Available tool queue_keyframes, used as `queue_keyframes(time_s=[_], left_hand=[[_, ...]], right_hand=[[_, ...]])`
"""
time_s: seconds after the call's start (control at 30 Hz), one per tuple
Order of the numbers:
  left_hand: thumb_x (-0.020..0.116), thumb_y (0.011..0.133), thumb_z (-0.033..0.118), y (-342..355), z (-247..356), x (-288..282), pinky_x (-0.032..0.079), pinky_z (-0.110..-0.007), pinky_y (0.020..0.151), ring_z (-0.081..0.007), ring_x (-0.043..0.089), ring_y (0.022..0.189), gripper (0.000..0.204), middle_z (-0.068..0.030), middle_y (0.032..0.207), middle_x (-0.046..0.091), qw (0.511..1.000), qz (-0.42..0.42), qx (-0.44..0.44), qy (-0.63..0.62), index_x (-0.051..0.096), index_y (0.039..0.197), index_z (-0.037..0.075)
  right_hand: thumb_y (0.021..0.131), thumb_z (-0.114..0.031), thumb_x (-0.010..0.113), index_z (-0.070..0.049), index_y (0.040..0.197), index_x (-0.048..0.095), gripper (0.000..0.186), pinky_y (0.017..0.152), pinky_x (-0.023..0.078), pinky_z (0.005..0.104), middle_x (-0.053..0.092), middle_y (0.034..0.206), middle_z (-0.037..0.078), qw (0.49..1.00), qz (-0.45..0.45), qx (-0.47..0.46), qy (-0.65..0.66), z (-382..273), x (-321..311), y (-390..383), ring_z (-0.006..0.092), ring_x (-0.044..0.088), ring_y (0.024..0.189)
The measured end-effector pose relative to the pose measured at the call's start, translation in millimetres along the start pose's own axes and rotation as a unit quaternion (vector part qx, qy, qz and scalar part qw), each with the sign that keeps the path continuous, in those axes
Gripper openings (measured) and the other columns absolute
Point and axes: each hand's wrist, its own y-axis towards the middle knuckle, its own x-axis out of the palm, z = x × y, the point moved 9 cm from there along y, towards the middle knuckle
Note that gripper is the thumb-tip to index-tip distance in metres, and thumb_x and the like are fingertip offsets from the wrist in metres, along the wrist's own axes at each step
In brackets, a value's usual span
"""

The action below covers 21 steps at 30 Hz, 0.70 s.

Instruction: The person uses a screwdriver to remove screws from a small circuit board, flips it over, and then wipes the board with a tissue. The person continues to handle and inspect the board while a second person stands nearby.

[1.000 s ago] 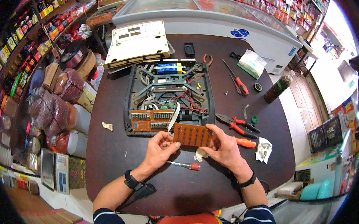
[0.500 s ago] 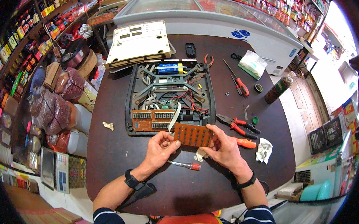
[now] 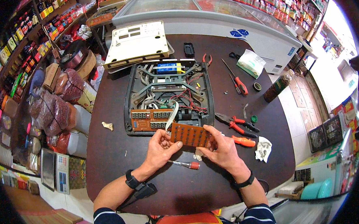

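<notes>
Between my two hands is a small brown keypad circuit board (image 3: pixel 191 136) with rows of dark buttons. My left hand (image 3: pixel 160 148) grips its left end, thumb on the front. At the right end my right hand (image 3: pixel 221 147) pinches it between thumb and fingers. A white ribbon cable (image 3: pixel 172 117) runs up from the board's left side. Just beyond, the opened weighing scale base (image 3: pixel 209 94) lies with metal brackets, wires and a blue battery (image 3: pixel 169 68) exposed. A display circuit board (image 3: pixel 145 118) with digit segments rests on its near left corner.
A red-handled screwdriver (image 3: pixel 186 164) lies close to my hands. Rightward are pliers (image 3: pixel 239 125), an orange-handled tool (image 3: pixel 244 141), crumpled tissue (image 3: pixel 263 149), another screwdriver (image 3: pixel 241 86) and a bottle (image 3: pixel 276 88). The white scale housing (image 3: pixel 137 43) stands at the back left, before a chest freezer (image 3: pixel 207 19).
The keypad board has shifted slightly left and is turned a little in my hands. Both hands keep their hold on it.
</notes>
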Motion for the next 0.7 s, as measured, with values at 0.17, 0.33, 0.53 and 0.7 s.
queue_keyframes(time_s=[0.17,0.33,0.53,0.7], left_hand=[[0.088,0.098,0.004,1,1,-2,0.054,-0.02,0.071,-0.0021,0.063,0.083,0.037,-0.0014,0.099,0.069,1.0,0.0,0.001,0.016,0.053,0.111,0.006],[0.088,0.098,0.005,1,2,0,0.055,-0.021,0.072,-0.0024,0.064,0.084,0.036,-0.0016,0.1,0.069,1.0,0.001,0.005,0.011,0.054,0.111,0.006],[0.089,0.097,0.005,1,0,0,0.055,-0.021,0.071,-0.0021,0.063,0.082,0.036,-0.0004,0.099,0.069,1.0,0.004,-0.003,0.015,0.056,0.111,0.006],[0.09,0.097,0.005,0,-2,0,0.054,-0.02,0.069,-0.0011,0.062,0.078,0.037,0.0012,0.094,0.068,1.0,0.01,-0.016,0.005,0.056,0.111,0.006]], right_hand=[[0.082,-0.015,0.098,-0.009,0.156,0.059,0.083,0.062,0.059,0.0356,0.072,0.081,0.008,1.0,-0.013,0.02,0.008,1,3,-1,0.0206,0.072,0.067],[0.083,-0.015,0.098,-0.008,0.155,0.059,0.083,0.061,0.059,0.0348,0.069,0.079,0.006,1.0,0.0,0.002,0.004,-3,0,0,0.0197,0.071,0.065],[0.082,-0.017,0.099,-0.01,0.155,0.059,0.084,0.06,0.058,0.0351,0.068,0.077,0.005,0.999,-0.01,0.035,0.015,6,-2,-1,0.0193,0.07,0.065],[0.081,-0.017,0.1,-0.011,0.156,0.058,0.086,0.06,0.057,0.0354,0.067,0.076,0.005,1.0,0.001,0.027,0.011,7,-3,0,0.0192,0.07,0.064]])
